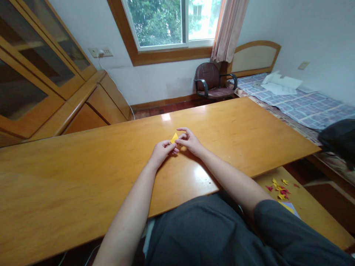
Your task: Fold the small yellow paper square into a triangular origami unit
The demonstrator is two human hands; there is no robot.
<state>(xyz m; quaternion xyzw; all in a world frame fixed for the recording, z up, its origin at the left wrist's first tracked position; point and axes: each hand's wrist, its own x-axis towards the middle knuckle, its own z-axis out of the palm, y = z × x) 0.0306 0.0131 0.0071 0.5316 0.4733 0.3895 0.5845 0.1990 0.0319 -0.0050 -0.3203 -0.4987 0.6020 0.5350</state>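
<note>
A small piece of folded yellow paper (174, 138) is pinched between both my hands, just above the wooden table (83, 173). Its pointed tip sticks up past the fingers. My left hand (163, 150) grips its lower left side between thumb and fingers. From the right, my right hand (189, 142) pinches the paper's edge, with the index finger raised and bent over. The fingers hide the lower part of the paper, so its full folded shape cannot be made out.
Several small folded paper figures (281, 190), yellow and red, lie on a lower wooden surface (313, 207) at the right, with paper sheets (290, 209) near my sleeve. A chair (212, 81) stands beyond the table, a bed (302, 96) to the right, a cabinet (55, 99) at left.
</note>
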